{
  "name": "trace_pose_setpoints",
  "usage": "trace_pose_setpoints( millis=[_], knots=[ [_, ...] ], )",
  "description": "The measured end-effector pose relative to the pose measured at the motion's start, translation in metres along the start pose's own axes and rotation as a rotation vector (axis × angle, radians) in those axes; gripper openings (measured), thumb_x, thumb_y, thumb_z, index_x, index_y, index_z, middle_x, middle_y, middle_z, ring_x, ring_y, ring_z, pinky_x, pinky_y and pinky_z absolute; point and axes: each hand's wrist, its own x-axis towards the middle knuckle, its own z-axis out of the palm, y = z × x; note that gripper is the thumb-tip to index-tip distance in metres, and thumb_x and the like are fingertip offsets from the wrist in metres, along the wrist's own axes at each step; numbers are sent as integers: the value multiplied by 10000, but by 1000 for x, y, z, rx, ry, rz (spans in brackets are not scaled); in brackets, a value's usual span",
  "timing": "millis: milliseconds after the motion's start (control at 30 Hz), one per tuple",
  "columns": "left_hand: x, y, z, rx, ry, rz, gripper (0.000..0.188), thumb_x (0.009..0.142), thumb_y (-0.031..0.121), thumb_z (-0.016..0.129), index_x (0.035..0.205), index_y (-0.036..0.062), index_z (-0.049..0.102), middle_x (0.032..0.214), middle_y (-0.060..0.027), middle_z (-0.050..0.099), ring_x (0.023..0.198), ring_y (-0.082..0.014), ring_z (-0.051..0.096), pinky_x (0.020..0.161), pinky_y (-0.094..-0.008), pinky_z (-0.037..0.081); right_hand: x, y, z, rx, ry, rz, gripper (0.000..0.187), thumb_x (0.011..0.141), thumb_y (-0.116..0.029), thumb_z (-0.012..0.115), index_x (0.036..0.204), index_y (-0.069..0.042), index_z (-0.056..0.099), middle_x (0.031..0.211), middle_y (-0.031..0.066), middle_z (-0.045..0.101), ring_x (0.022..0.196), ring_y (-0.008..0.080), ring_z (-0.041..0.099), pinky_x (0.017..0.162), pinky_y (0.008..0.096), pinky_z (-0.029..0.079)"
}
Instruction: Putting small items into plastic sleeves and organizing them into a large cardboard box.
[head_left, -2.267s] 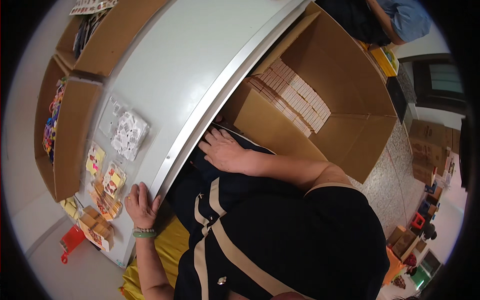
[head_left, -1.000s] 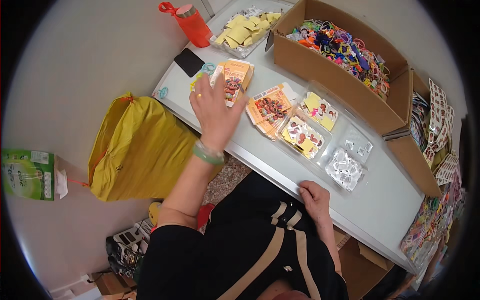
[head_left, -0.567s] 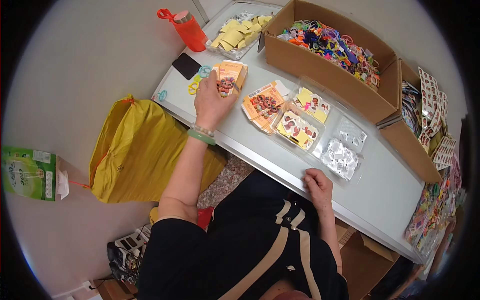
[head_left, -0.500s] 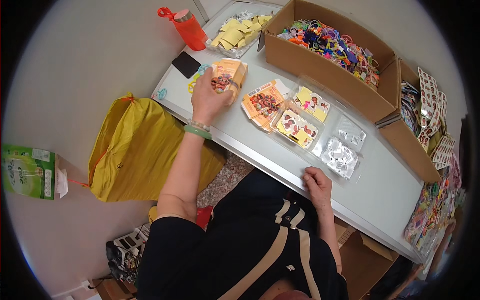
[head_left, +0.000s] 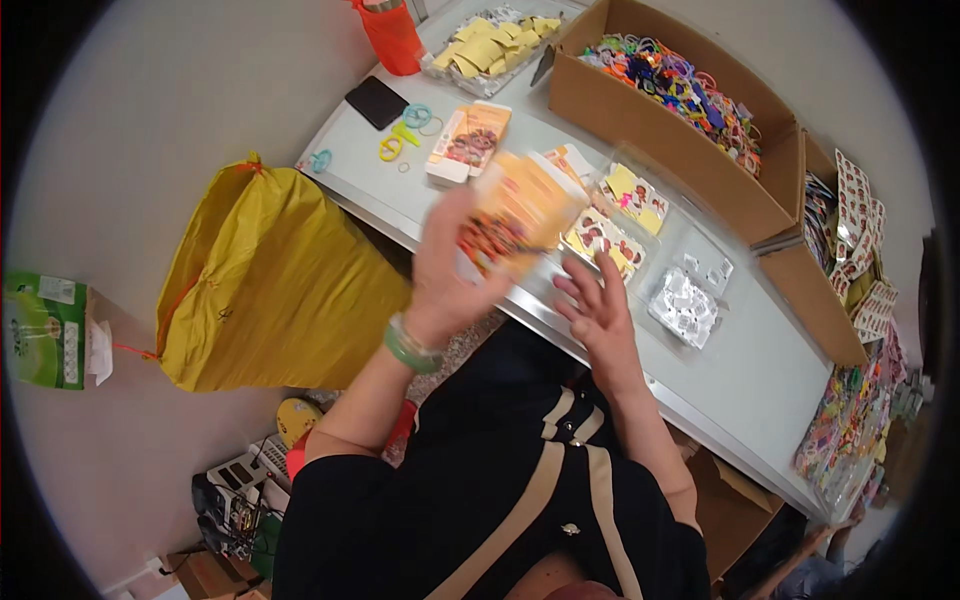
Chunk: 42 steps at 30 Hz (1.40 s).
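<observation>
From where I stand, the left hand (head_left: 452,280) has come away from the far-left stack and now holds up a pale-orange printed cardboard carton (head_left: 528,205), gripped along its left side between thumb and fingers. The carton is tilted and blurred by motion, so I can't tell whether it is one piece or several together. It is over the front part of the white table (head_left: 760,385). Half a second ago that hand was still down at the stack beside the scissors.

The right hand (head_left: 603,325) has changed too: earlier it rested loosely curled at the table's edge, and now it is raised, fingers spread, just beside the carton's lower right corner, and I see nothing in its grasp.

The remaining stack of orange-and-white cartons (head_left: 470,142) stays near the black phone (head_left: 377,102), and the yellow-green scissors (head_left: 400,138), partly covered before, lie in plain sight. The fanned pile of orange cartons (head_left: 568,163) is now mostly hidden behind the lifted one. To its right, the clear plastic tray of yellow and white picture cards (head_left: 628,205) sits as before.
</observation>
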Motion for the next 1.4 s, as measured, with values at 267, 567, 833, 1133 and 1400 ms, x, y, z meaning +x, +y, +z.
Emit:
trace_pose_setpoints(
  millis=[267, 567, 833, 1133, 1400],
  knots=[
    [-52, 29, 30, -107, -304, -48, 693, 682, 213, 739, 1268, -20, 453, 1065, -177, 567, 940, -329, 570, 818, -406, 449, -6, 9, -20, 20, 284, 65, 581, 726, -97, 654, 1246, -8, 413, 1171, 132, 559, 1009, 193, 586, 884, 311, 464],
    [-12, -22, 20, 10, -108, -166, 172, 829, 141, 623, 935, 8, 640, 878, -142, 635, 834, -243, 615, 714, -324, 488, -29, 6, -18, -124, 178, 175, 581, 677, -98, 634, 1216, 22, 456, 1079, 126, 612, 956, 200, 625, 852, 312, 498],
    [15, -25, 4, -1064, -240, -866, 516, 917, 230, 570, 1301, -57, 379, 1141, -115, 566, 1000, -156, 576, 843, -288, 491, 54, -23, 38, -315, -15, -58, 630, 803, -285, 652, 1306, 1, 403, 1091, 106, 587, 1000, 164, 567, 813, 280, 472],
    [122, -171, -67, -524, -5, -649, 367, 943, 275, 498, 1150, -26, 540, 1088, -83, 610, 934, -131, 586, 808, -265, 483, 178, -34, -8, -1864, -208, -163, 352, 807, -183, 570, 1148, -96, 593, 1072, 115, 602, 1105, 253, 530, 978, 423, 386],
    [144, -217, -69, -484, -351, -958, 381, 942, 326, 501, 1119, -5, 564, 1013, -86, 651, 808, -127, 636, 706, -287, 532, 170, -31, -6, -1927, -348, -19, 397, 766, -33, 516, 1139, -156, 570, 1247, 67, 515, 1246, 225, 412, 1118, 524, 118]
  ],
)
